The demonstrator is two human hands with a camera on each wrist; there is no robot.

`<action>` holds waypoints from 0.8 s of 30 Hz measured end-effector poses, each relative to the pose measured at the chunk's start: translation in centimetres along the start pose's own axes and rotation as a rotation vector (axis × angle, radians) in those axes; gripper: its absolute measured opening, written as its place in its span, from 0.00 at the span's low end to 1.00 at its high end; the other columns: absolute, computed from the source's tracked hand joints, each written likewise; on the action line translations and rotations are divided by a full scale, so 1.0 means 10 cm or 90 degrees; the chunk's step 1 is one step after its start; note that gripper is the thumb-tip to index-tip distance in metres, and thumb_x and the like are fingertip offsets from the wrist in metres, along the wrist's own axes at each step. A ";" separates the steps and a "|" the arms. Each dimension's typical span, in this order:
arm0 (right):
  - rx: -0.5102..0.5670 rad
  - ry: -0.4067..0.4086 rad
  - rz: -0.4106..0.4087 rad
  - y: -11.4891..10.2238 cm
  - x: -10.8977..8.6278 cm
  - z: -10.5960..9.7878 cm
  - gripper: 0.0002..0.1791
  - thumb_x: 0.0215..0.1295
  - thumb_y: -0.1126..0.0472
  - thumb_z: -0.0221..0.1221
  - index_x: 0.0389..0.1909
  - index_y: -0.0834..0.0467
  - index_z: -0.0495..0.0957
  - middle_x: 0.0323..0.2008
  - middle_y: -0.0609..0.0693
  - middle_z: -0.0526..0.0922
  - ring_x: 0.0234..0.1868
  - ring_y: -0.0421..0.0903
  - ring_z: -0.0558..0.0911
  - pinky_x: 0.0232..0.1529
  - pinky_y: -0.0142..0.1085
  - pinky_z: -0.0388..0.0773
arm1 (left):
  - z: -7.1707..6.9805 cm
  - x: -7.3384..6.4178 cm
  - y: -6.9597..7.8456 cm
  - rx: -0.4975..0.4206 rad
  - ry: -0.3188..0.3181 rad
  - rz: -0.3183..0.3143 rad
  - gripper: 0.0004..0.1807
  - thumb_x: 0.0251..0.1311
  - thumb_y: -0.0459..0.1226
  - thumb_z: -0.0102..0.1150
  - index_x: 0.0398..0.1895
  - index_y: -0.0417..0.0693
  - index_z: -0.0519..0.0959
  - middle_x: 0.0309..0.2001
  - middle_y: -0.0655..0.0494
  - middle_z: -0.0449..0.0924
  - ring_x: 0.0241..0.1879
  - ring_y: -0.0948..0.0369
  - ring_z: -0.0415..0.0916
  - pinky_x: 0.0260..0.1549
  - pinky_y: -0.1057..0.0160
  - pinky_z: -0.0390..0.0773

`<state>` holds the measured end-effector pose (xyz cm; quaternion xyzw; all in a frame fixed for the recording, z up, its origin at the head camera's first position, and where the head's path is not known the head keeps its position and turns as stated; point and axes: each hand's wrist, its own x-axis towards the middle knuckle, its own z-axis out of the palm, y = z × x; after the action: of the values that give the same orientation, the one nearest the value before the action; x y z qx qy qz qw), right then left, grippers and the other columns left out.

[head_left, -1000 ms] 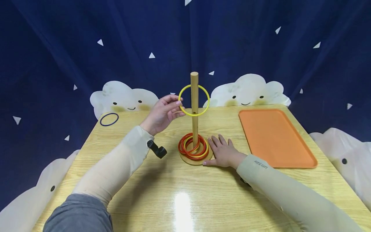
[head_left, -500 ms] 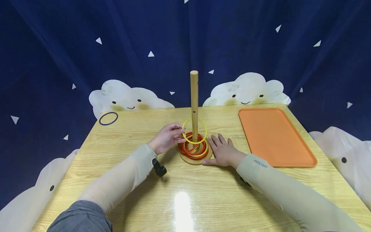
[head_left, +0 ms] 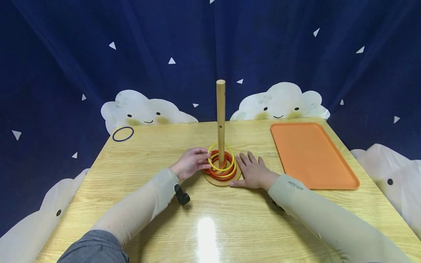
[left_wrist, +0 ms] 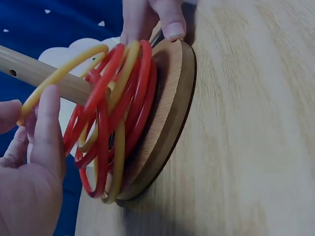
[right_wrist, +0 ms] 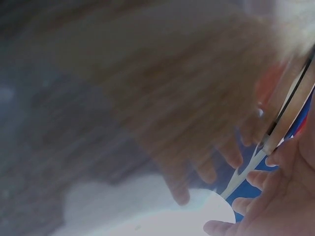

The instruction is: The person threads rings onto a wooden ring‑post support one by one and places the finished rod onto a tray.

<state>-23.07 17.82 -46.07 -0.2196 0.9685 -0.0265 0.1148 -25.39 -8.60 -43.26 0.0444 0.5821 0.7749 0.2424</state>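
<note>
My left hand [head_left: 190, 162] pinches a thin yellow ring [left_wrist: 55, 73] between thumb and fingers. The ring encircles an upright wooden post [head_left: 220, 113] and sits tilted just over the pile at the bottom. Several red rings [left_wrist: 144, 73] and yellow ones lie loosely piled around the post on a round wooden base [left_wrist: 170, 98]. My right hand [head_left: 253, 172] lies with its fingers spread at the right side of the base. In the left wrist view its thumb touches the base's rim. The right wrist view is dim and shows that palm and a reflection.
A dark blue ring [head_left: 123, 141] lies at the back left of the wooden table [head_left: 158, 146]. An orange tray [head_left: 312, 153] sits on the right. Behind the table hangs a navy curtain [head_left: 164, 29] with white clouds and triangles.
My left hand has lowered the yellow ring down the post, from about mid-height to just over the pile. The right hand has stayed at the base.
</note>
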 end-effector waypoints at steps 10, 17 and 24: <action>0.001 0.000 -0.001 0.01 -0.01 -0.01 0.62 0.63 0.22 0.55 0.82 0.63 0.48 0.80 0.64 0.49 0.79 0.69 0.44 0.71 0.73 0.49 | -0.20 0.01 0.13 0.125 0.094 0.038 0.09 0.76 0.27 0.49 0.52 0.28 0.72 0.41 0.48 0.75 0.36 0.60 0.77 0.41 0.65 0.85; 0.000 0.002 -0.004 0.00 0.00 -0.01 0.62 0.64 0.22 0.55 0.82 0.63 0.49 0.80 0.64 0.50 0.79 0.70 0.45 0.70 0.73 0.49 | -0.96 -0.01 0.51 -0.009 0.227 0.120 0.04 0.78 0.28 0.46 0.47 0.37 0.71 0.34 0.54 0.76 0.33 0.65 0.79 0.40 0.71 0.83; 0.007 0.002 -0.005 0.00 -0.03 -0.01 0.62 0.64 0.23 0.55 0.82 0.64 0.49 0.80 0.65 0.50 0.79 0.70 0.45 0.70 0.73 0.50 | -1.61 -0.09 0.80 -0.133 0.304 0.157 0.03 0.77 0.26 0.45 0.46 0.36 0.70 0.32 0.54 0.77 0.33 0.64 0.78 0.37 0.72 0.83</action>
<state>-22.84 17.93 -45.88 -0.2224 0.9677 -0.0325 0.1141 -32.84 -24.80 -40.77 -0.0942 0.5300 0.8427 0.0054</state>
